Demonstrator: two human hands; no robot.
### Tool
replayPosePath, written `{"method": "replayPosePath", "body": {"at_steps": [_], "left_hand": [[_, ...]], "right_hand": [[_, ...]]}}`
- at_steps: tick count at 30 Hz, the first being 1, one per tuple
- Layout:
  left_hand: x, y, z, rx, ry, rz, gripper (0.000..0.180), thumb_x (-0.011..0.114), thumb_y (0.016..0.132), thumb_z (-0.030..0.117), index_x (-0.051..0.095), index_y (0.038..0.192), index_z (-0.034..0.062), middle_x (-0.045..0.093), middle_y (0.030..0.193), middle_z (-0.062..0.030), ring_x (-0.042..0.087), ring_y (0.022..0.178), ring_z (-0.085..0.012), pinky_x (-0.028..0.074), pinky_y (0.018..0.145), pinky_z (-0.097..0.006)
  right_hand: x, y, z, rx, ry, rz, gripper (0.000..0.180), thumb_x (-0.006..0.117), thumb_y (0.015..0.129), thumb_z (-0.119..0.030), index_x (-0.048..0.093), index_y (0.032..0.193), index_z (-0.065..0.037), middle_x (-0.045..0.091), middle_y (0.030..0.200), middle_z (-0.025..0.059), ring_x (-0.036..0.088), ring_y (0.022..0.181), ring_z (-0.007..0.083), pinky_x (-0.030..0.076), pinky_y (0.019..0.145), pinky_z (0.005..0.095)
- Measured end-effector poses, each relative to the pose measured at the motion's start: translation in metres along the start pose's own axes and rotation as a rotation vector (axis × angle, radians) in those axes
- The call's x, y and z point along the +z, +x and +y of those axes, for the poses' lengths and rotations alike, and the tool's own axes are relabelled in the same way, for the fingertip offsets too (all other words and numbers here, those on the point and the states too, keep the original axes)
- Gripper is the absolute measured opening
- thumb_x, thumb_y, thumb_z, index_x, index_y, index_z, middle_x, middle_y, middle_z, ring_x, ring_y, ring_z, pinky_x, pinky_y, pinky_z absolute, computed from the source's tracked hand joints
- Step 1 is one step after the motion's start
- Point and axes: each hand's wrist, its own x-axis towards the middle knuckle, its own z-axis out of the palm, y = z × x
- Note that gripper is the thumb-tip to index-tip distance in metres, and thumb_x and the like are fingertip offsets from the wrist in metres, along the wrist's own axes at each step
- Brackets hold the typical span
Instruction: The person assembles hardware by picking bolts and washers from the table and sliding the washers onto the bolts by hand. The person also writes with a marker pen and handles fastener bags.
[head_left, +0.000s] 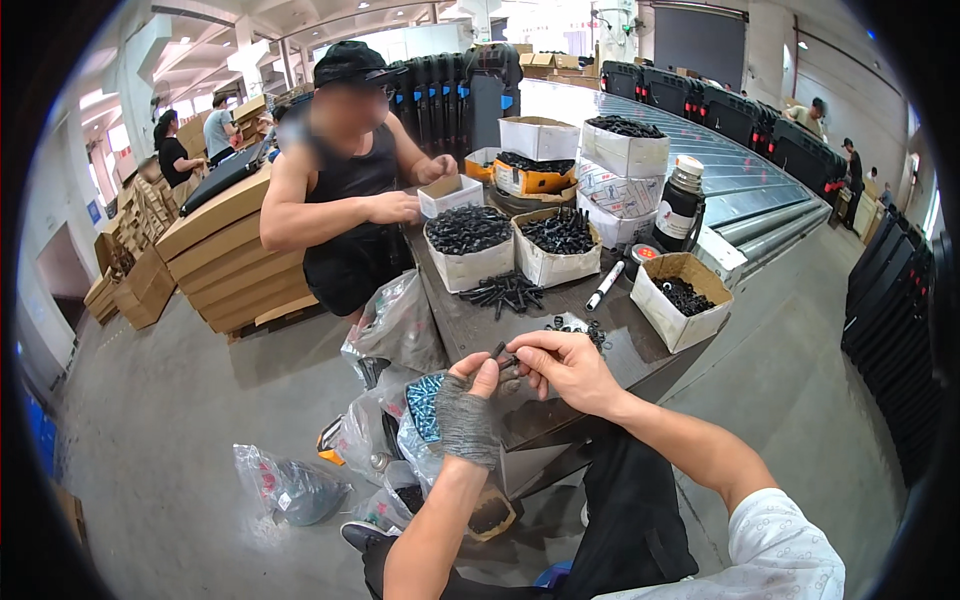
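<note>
Head view: at the near-left corner of the table (471, 335), left hand (469, 405) and right hand (575, 371) pinch dark pieces (497, 350), presumably for fine control.

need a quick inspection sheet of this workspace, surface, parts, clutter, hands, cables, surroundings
Surface: dark tabletop, bearing open white boxes of black parts
Job's things: small dark pieces at the fingertips; exact count unclear
Clutter: loose parts, marker and black flask on the tabletop; plastic bags on the floor
Hands: left hand, grey-gloved, and bare right hand, both pinching the small dark pieces
Cables: nothing seen
Surroundings: co-worker handling a small white box; roller conveyor and black cases beyond
</note>
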Motion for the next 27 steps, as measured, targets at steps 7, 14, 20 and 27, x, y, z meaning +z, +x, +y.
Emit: {"method": "replayPosePath", "body": {"at_steps": [7,14,20,27], "left_hand": [[0.001,-0.001,0.004,-0.055,-0.102,0.044,0.028,0.068,0.095,0.015,0.054,0.115,0.0018,0.067,0.098,-0.0110,0.068,0.079,-0.0198,0.059,0.073,-0.030],[0.000,-0.003,0.010,-0.128,-0.072,-0.001,0.028,0.068,0.095,0.016,0.055,0.114,0.0008,0.067,0.096,-0.0108,0.068,0.077,-0.0190,0.058,0.067,-0.029],[0.001,-0.004,0.011,-0.143,-0.080,-0.084,0.024,0.067,0.095,0.015,0.059,0.112,0.0001,0.069,0.095,-0.0112,0.068,0.076,-0.0185,0.058,0.066,-0.027],[0.008,-0.004,0.008,-0.199,-0.151,-0.152,0.018,0.069,0.094,0.017,0.064,0.107,0.0057,0.071,0.094,-0.0061,0.067,0.074,-0.0133,0.057,0.064,-0.024]], "right_hand": [[0.012,0.015,-0.018,-0.074,-0.190,0.005,0.019,0.059,0.101,-0.014,0.065,0.111,0.000,0.066,0.081,0.0031,0.057,0.063,0.0044,0.047,0.052,0.0200],[-0.011,0.030,-0.023,0.062,-0.017,-0.086,0.019,0.059,0.101,-0.016,0.067,0.109,-0.001,0.064,0.077,0.0016,0.059,0.061,0.0065,0.047,0.052,0.0204],[-0.011,0.030,-0.016,0.224,0.165,-0.143,0.023,0.061,0.100,-0.021,0.068,0.110,-0.002,0.064,0.076,0.0007,0.058,0.060,0.0071,0.047,0.053,0.0212],[-0.017,0.026,-0.020,0.281,0.270,-0.170,0.026,0.063,0.099,-0.023,0.068,0.112,-0.002,0.063,0.077,-0.0008,0.058,0.063,0.0064,0.047,0.055,0.0200]]}}
